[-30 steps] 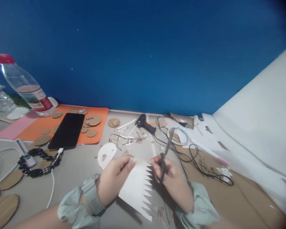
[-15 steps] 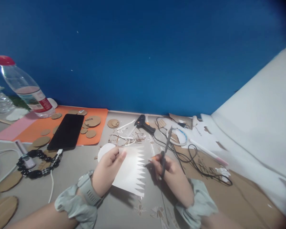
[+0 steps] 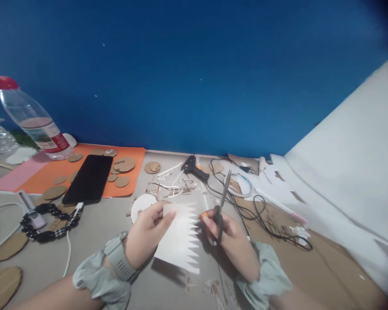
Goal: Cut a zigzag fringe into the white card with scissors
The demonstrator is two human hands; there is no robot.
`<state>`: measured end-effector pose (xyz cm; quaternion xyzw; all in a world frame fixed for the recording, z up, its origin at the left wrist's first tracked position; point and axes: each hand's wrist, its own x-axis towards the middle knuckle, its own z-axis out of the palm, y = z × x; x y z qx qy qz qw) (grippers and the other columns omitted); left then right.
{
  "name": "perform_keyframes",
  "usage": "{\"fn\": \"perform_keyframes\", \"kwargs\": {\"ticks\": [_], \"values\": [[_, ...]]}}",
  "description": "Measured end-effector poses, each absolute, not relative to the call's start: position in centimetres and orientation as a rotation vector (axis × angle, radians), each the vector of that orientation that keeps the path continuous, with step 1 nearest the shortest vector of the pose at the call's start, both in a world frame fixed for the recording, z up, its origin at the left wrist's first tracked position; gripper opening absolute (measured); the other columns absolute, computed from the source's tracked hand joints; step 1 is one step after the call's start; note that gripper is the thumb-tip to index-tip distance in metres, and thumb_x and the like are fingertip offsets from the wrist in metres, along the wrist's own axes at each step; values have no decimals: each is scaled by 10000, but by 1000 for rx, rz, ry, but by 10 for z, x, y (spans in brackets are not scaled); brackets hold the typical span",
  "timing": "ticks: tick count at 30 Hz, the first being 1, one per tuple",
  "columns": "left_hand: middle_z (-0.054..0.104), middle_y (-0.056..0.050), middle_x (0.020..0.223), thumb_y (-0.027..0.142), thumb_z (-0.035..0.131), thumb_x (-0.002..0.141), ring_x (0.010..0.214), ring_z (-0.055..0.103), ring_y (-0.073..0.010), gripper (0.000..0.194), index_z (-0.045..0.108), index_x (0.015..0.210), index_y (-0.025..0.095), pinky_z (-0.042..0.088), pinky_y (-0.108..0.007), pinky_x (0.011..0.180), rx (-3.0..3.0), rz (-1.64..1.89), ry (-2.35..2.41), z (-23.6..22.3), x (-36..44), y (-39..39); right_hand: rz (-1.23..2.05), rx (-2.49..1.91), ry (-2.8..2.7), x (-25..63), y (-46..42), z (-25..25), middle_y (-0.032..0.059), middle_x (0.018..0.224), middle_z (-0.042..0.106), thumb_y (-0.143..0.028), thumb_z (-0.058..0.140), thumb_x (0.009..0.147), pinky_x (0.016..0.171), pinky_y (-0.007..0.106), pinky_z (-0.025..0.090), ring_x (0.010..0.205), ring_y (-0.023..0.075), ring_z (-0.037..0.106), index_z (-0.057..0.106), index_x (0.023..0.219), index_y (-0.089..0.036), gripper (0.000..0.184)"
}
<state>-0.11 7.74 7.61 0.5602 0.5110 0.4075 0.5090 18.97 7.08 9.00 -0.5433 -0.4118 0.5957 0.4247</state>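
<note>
Between thumb and fingers, my left hand [image 3: 148, 232] grips the left edge of a white sheet of paper or card [image 3: 177, 237]. Its right edge is cut into a row of pointed teeth. My right hand [image 3: 228, 234] holds dark scissors [image 3: 222, 202], blades pointing up and away and lying together, just right of the teeth and apart from the sheet. A small orange thing shows at the right fingertips; I cannot tell what it is. Partly behind my left hand lies a white disc [image 3: 140, 206].
A black glue gun [image 3: 195, 169] with its cable lies behind, beside scattered scraps [image 3: 181, 187]. Leftward are a black phone [image 3: 89, 178], cardboard discs [image 3: 125, 164], an orange folder [image 3: 137, 172], a beaded bracelet [image 3: 45, 235] and a bottle [image 3: 42, 125]. Brown cardboard [image 3: 310, 271] lies right.
My left hand has brought the toothed sheet up and left, away from the scissors, and turned it more upright; lately it came slightly back right. The scissors stay in my right hand.
</note>
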Motion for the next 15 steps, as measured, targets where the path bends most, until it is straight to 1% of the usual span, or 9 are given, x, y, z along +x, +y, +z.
{"fn": "perform_keyframes", "kwargs": {"ticks": [2, 4, 8, 10, 11, 13, 14, 15], "values": [[550, 22, 645, 365, 503, 858, 558, 485, -110, 201, 559, 847, 173, 368, -189, 473, 1396, 927, 1217, 75, 0, 75, 1503, -1355, -1033, 190, 70, 92, -41, 549, 523, -511, 739, 648, 423, 218, 369, 448, 104, 449, 594, 822, -166, 412], [554, 11, 658, 364, 503, 858, 574, 494, -122, 212, 582, 895, 171, 376, -202, 489, 1470, 883, 1239, 75, 0, 73, 1501, -1370, -1107, 192, 70, 92, -38, 554, 526, -507, 733, 656, 437, 223, 370, 461, 110, 459, 598, 818, -163, 403], [507, 26, 607, 362, 510, 853, 529, 456, -113, 213, 600, 880, 171, 352, -210, 481, 1584, 819, 1256, 76, 2, 69, 1418, -1415, -1332, 197, 71, 86, -57, 525, 485, -444, 688, 733, 454, 221, 345, 467, 102, 430, 568, 768, -172, 299], [533, 22, 625, 350, 519, 850, 538, 479, -117, 211, 578, 948, 173, 363, -209, 487, 1554, 805, 1205, 78, 3, 67, 1380, -1418, -1396, 200, 71, 83, -66, 516, 468, -417, 665, 764, 462, 221, 337, 472, 100, 418, 553, 774, -182, 260], [568, 8, 674, 346, 522, 849, 573, 515, -126, 235, 553, 1008, 176, 386, -210, 504, 1514, 810, 1157, 80, 3, 66, 1359, -1414, -1409, 201, 71, 82, -66, 518, 469, -413, 654, 775, 470, 224, 342, 479, 103, 421, 551, 782, -186, 250], [629, -38, 833, 347, 539, 843, 702, 585, -157, 311, 502, 1101, 178, 445, -220, 570, 1427, 825, 1034, 83, 2, 65, 1273, -1414, -1395, 203, 71, 81, -50, 562, 505, -418, 649, 780, 506, 234, 374, 517, 114, 453, 559, 790, -190, 246], [639, -58, 901, 348, 553, 837, 764, 601, -173, 330, 500, 1113, 174, 465, -227, 604, 1404, 824, 975, 84, 2, 64, 1214, -1419, -1373, 204, 72, 81, -41, 589, 523, -426, 651, 776, 526, 240, 391, 536, 119, 468, 563, 789, -191, 252], [646, -67, 918, 347, 567, 828, 786, 605, -180, 317, 529, 1085, 166, 473, -230, 621, 1409, 808, 932, 85, 1, 64, 1159, -1429, -1341, 204, 71, 80, -37, 605, 531, -437, 655, 772, 536, 243, 403, 545, 121, 477, 565, 786, -192, 261]]}}
